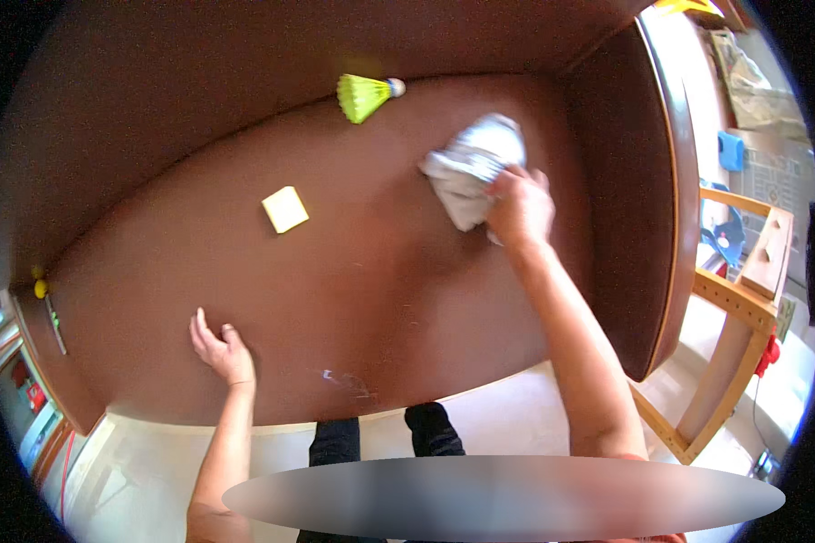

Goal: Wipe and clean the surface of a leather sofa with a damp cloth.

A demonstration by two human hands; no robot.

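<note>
My right hand (523, 207) grips a crumpled white-grey cloth (472, 166) over the right half of a brown sofa seat (353, 285). The cloth is slightly blurred, and parts of it are hidden behind my fingers. On the seat's front left part is my left hand (224, 353), its fingers apart and nothing in it. A pale yellow square pad (285, 210) lies flat between the two hands, farther back. Against the backrest, a yellow-green shuttlecock (365, 97) rests on its side with its cork pointing right.
The sofa's backrest (197, 75) and right armrest (618, 197) bound the seat. A thin stick-like item with a yellow ball end (41, 289) is at the left armrest. Right of the sofa stands a wooden frame (733, 298). Small pale marks (328, 374) show near the front edge.
</note>
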